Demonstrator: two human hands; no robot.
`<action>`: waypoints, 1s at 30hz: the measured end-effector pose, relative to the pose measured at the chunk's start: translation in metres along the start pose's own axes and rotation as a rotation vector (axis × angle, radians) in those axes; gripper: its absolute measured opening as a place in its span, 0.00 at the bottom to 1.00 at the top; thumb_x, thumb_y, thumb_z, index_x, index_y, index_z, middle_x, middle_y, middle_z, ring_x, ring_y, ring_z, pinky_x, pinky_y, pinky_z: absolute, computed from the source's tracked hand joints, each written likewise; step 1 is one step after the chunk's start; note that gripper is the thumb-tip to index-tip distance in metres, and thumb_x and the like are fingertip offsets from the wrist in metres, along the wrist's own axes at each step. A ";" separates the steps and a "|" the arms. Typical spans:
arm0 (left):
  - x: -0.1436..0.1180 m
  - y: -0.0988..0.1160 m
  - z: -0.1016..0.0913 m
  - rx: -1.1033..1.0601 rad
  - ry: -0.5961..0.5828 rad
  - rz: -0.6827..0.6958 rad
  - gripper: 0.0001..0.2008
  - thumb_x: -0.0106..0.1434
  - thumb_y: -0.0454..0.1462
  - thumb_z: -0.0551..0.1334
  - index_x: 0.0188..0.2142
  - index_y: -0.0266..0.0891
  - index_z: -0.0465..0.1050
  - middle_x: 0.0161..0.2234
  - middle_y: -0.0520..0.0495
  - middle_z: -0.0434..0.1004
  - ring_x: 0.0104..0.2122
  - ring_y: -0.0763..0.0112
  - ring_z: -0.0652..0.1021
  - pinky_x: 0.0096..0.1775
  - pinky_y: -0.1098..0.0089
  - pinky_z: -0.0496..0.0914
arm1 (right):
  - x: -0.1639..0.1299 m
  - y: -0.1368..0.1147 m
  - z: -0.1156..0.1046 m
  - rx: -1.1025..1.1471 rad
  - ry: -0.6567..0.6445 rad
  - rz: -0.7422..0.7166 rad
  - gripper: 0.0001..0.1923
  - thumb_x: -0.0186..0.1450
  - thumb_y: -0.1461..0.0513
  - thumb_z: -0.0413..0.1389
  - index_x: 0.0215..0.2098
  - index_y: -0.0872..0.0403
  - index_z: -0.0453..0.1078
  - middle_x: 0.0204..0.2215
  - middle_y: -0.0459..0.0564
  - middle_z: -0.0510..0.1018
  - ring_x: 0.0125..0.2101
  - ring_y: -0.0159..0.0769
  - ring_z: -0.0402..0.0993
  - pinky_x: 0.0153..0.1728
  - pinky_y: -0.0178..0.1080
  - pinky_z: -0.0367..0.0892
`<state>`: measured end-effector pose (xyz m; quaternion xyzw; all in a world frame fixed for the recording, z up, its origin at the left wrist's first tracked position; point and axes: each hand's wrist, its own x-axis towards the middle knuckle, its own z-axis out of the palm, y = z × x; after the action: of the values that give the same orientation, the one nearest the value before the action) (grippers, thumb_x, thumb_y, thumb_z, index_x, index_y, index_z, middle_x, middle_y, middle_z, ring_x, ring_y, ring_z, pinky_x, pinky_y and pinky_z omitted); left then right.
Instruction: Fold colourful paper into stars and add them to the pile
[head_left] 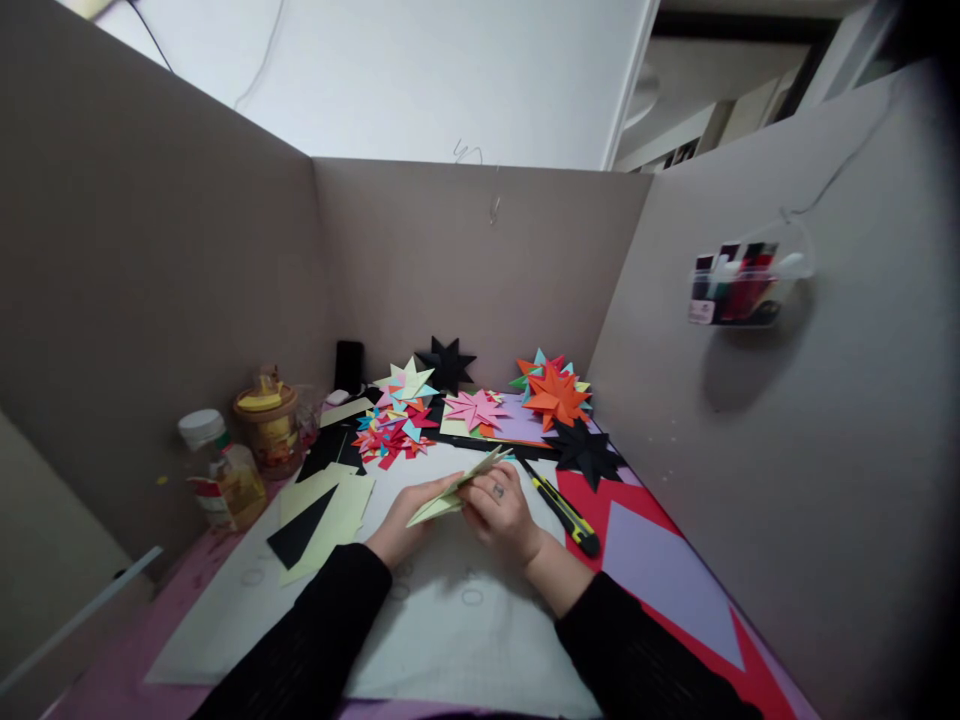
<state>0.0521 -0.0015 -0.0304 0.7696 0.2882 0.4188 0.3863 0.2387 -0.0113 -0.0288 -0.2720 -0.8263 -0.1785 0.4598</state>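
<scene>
Both hands pinch, seemingly, pale-green folded paper between them.

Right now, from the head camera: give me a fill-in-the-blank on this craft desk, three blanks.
1. Both hands, left hand and right hand, hold a folded piece of pale ____ paper.
2. The utility knife lies to the ____ of the right hand.
3. The star leaning on the back wall is ____.

Missing words: green; right; black
</scene>
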 end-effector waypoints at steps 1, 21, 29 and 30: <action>0.000 0.000 0.000 0.002 0.003 0.005 0.17 0.63 0.33 0.55 0.51 0.35 0.73 0.49 0.41 0.76 0.46 0.60 0.75 0.51 0.59 0.67 | 0.000 0.000 0.000 0.002 0.015 0.007 0.10 0.60 0.68 0.53 0.39 0.52 0.68 0.32 0.48 0.77 0.33 0.36 0.68 0.43 0.45 0.58; 0.001 -0.004 0.001 0.052 0.005 -0.002 0.17 0.66 0.42 0.54 0.40 0.33 0.77 0.38 0.43 0.79 0.36 0.64 0.76 0.44 0.64 0.70 | 0.002 0.002 -0.001 0.078 0.059 0.127 0.06 0.63 0.66 0.54 0.38 0.51 0.68 0.32 0.48 0.77 0.35 0.37 0.66 0.41 0.44 0.59; 0.000 -0.004 0.002 0.062 -0.011 0.000 0.18 0.66 0.42 0.54 0.43 0.32 0.76 0.39 0.43 0.79 0.38 0.63 0.76 0.45 0.65 0.69 | 0.003 0.003 -0.003 -0.001 0.015 0.118 0.06 0.64 0.65 0.53 0.39 0.51 0.69 0.33 0.49 0.76 0.38 0.40 0.65 0.44 0.46 0.58; 0.001 -0.004 0.002 0.051 -0.006 0.001 0.18 0.66 0.42 0.54 0.42 0.32 0.77 0.38 0.43 0.79 0.38 0.63 0.76 0.45 0.64 0.69 | 0.003 0.003 -0.003 -0.011 0.002 0.113 0.06 0.64 0.65 0.53 0.39 0.51 0.69 0.33 0.49 0.76 0.38 0.40 0.65 0.44 0.47 0.58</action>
<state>0.0536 0.0002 -0.0338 0.7805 0.2974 0.4093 0.3672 0.2412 -0.0097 -0.0240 -0.3205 -0.8080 -0.1570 0.4687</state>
